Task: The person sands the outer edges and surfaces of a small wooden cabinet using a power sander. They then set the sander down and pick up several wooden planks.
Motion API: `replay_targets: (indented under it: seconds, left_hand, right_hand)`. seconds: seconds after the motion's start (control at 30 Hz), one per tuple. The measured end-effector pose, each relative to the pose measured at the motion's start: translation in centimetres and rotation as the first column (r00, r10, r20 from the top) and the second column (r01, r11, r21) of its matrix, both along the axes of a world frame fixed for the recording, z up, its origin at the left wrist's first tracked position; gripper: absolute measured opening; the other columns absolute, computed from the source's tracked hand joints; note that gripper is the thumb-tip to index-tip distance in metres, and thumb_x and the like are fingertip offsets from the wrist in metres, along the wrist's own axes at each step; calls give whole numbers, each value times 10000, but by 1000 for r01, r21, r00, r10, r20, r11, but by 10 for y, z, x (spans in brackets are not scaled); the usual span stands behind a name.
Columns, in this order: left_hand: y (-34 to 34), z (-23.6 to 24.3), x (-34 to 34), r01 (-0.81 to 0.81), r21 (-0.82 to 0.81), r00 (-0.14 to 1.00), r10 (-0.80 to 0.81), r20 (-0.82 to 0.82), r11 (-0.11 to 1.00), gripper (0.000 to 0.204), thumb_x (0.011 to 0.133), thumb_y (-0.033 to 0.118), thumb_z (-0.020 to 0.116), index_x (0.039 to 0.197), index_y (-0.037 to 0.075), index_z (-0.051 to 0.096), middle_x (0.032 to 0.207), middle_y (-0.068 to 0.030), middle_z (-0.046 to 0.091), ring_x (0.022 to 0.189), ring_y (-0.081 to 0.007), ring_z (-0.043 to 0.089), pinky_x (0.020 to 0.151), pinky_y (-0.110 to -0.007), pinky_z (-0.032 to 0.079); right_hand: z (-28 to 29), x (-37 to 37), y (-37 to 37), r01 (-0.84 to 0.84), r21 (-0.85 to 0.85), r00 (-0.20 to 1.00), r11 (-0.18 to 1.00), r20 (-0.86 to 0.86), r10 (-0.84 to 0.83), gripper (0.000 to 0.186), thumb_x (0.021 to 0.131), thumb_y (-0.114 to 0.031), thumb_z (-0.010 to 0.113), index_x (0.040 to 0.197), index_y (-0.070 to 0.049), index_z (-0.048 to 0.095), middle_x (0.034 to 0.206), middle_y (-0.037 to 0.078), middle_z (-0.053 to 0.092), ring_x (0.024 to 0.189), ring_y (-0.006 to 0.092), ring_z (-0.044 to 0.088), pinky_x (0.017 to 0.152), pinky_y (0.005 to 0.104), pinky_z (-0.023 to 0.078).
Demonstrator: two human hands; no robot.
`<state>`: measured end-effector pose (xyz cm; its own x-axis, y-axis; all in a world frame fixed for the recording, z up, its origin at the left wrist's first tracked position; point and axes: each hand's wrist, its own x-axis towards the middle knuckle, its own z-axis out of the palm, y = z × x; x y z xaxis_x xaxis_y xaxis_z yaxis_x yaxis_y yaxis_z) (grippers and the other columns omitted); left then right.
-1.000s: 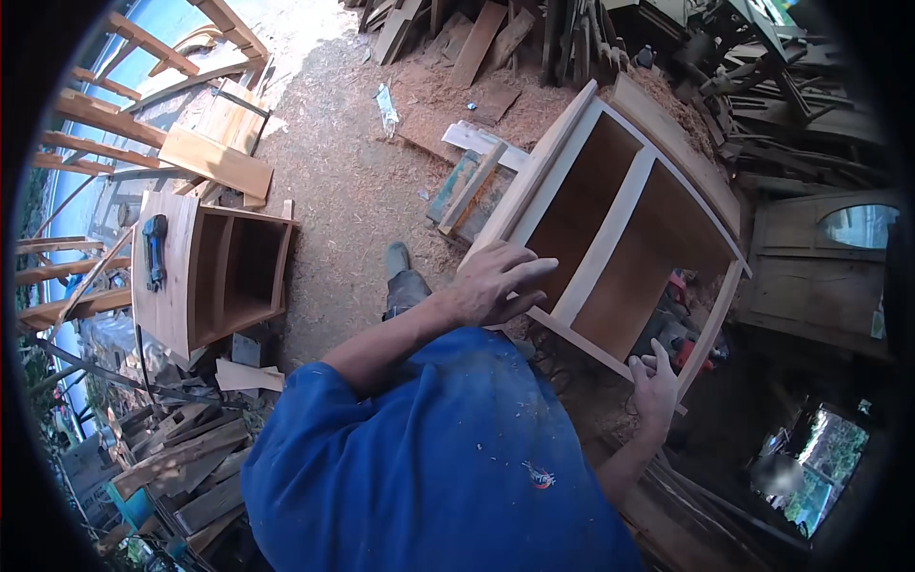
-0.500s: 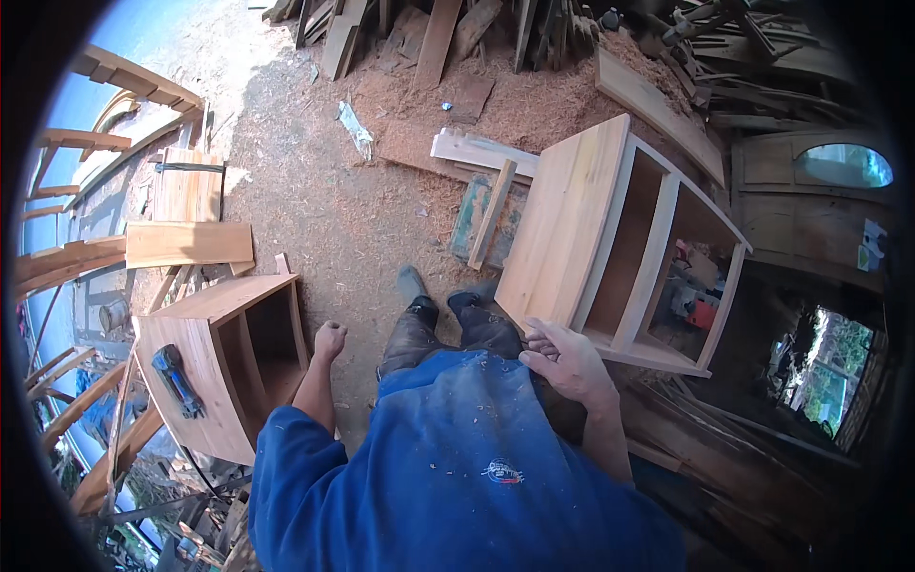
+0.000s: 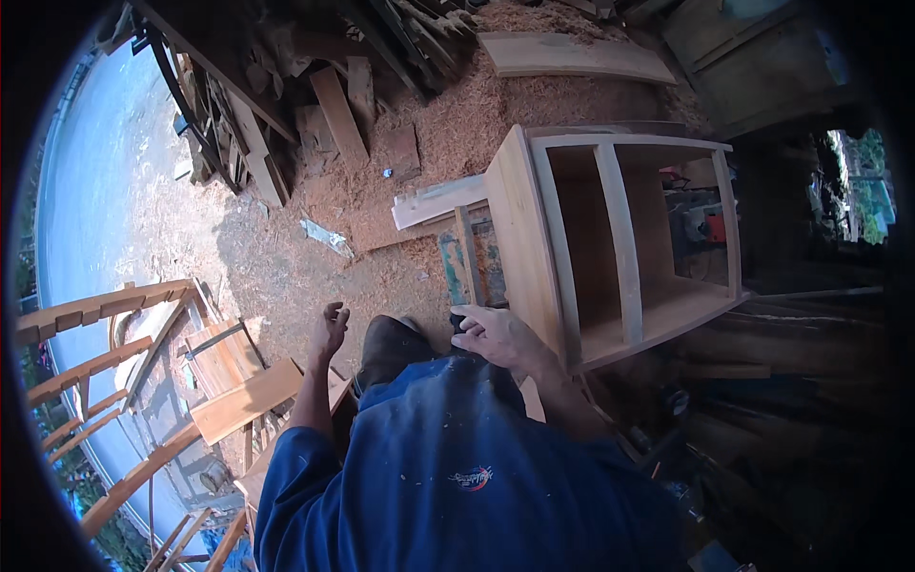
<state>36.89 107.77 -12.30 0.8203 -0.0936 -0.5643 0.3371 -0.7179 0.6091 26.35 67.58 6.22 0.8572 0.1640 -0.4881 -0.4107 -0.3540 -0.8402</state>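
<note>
My left hand (image 3: 329,332) hangs over the sawdust-strewn floor, fingers loosely bent and apart, with nothing in it. In front of my body is my right hand (image 3: 491,336), its fingers loosely spread and holding nothing that I can see. It is nearest to an unfinished wooden cabinet frame (image 3: 620,238) at the right, but I cannot tell whether they touch. The cabinet has a solid side panel and open bays split by an upright. Just beyond my right hand, a wooden strip (image 3: 468,257) lies across a worn green board (image 3: 451,272).
Pale planks (image 3: 438,202) lie left of the cabinet. A wide board (image 3: 577,57) rests on shavings behind it, and scrap timber (image 3: 253,143) is piled at the far side. At the left are a wooden panel (image 3: 246,398) and slatted timber frames (image 3: 105,310).
My view and body have turned left, and I have stepped. The cabinet frame now appears more face-on; the smaller cabinet at the left is mostly hidden. My left hand's fingers have loosened.
</note>
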Motion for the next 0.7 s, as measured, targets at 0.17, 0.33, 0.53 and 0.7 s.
replay_targets:
  seconds: [0.17, 0.33, 0.53, 0.7]
  left_hand:
    - [-5, -6, 131, 257, 46, 966, -258, 26, 965, 536, 961, 405, 595, 1303, -8, 591, 949, -202, 722, 789, -265, 722, 725, -389, 547]
    - [35, -73, 197, 473, -11, 881, -473, 22, 881, 532, 953, 402, 617, 1273, -23, 603, 920, -219, 719, 739, -249, 716, 714, -399, 548]
    - [160, -123, 233, 586, 241, 807, -583, -91, 773, 482, 941, 392, 601, 1114, -54, 665, 960, -281, 710, 825, -364, 722, 768, -447, 554]
    - [230, -109, 303, 673, 245, 738, -655, -159, 698, 470, 877, 433, 669, 1077, 9, 695, 1014, -275, 705, 1014, -429, 672, 874, -493, 534]
  right_hand:
    - [-26, -7, 5, 353, -82, 927, 932, -106, -360, 546, 933, -249, 702, 1372, 32, 540, 1006, 148, 728, 870, 184, 704, 816, 330, 565]
    - [-88, -48, 64, 648, -142, 714, 749, -228, -662, 543, 942, -211, 676, 1392, 50, 519, 948, 123, 690, 809, 164, 682, 732, 310, 564]
    - [-119, -48, 218, 842, -368, 155, 395, -537, -829, 587, 902, -289, 700, 1354, 58, 560, 1053, 188, 708, 897, 252, 717, 790, 353, 571]
    - [-118, 22, 249, 582, -599, 388, 549, -389, -836, 592, 855, -400, 706, 1267, 22, 644, 1173, 238, 698, 1087, 353, 683, 955, 430, 512]
